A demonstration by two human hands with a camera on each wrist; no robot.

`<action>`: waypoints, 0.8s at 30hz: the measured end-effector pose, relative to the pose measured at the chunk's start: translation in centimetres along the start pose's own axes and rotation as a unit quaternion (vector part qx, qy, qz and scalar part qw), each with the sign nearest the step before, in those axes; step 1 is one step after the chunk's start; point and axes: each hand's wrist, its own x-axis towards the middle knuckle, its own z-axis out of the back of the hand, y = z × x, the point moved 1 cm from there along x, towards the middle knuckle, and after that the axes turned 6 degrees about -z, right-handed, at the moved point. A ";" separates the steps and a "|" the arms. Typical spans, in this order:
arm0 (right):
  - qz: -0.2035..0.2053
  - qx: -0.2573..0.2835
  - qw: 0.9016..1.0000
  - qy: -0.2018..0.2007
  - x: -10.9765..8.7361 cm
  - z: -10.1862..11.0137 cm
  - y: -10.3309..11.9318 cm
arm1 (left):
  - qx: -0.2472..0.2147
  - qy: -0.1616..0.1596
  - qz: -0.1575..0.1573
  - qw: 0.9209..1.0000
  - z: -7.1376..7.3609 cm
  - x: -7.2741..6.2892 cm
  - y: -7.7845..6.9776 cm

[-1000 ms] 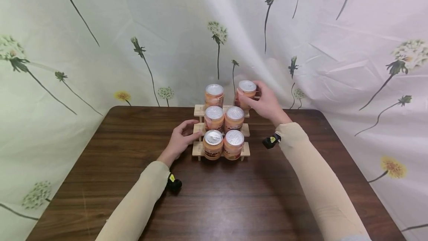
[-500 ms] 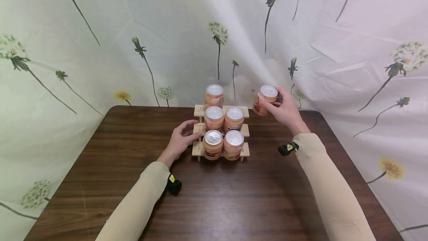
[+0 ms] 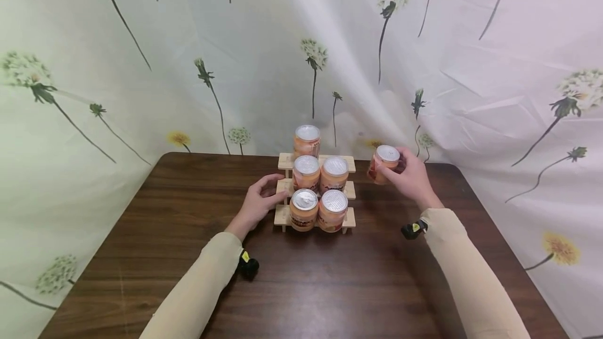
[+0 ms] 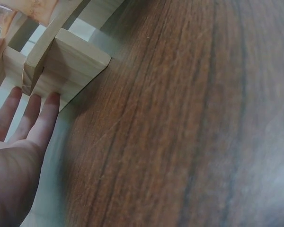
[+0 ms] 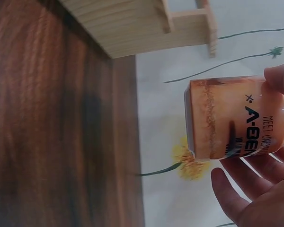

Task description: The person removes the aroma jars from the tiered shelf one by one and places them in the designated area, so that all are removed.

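My right hand (image 3: 412,179) grips an orange can (image 5: 236,120) with a silver lid, held in the air to the right of a light wooden three-step rack (image 3: 349,216). Dark lettering runs along the can's side in the right wrist view. On the rack's left, my left hand (image 3: 260,202) has its fingers fairly straight, with fingertips (image 4: 51,99) against the wooden side panel. Its thumb lies by the end of the middle step. Matching cans stand on the rack: one on the top step (image 3: 307,142), two on the middle step (image 3: 334,176), two on the bottom step (image 3: 332,212).
The rack stands near the back of a dark brown wooden table (image 3: 311,286). A white curtain (image 3: 254,93) printed with dandelions hangs behind the table and along its sides. A small black wrist camera (image 3: 413,229) sits on each sleeve.
My right hand has lifted a can off the top step's right side and carried it rightward, then lower. The left hand stays beside the rack. The head view has tilted slightly.
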 end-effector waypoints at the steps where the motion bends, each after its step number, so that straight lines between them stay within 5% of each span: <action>1: -0.006 -0.002 1.000 0.002 -0.2 -0.1 -0.2 | -0.001 0.001 -0.001 1.000 0.0 0.0 0.0; 24: -0.010 -0.042 0.999 0.026 -1.1 -3.6 -4.3 | 0.003 -0.005 0.002 1.000 -0.1 -0.1 0.3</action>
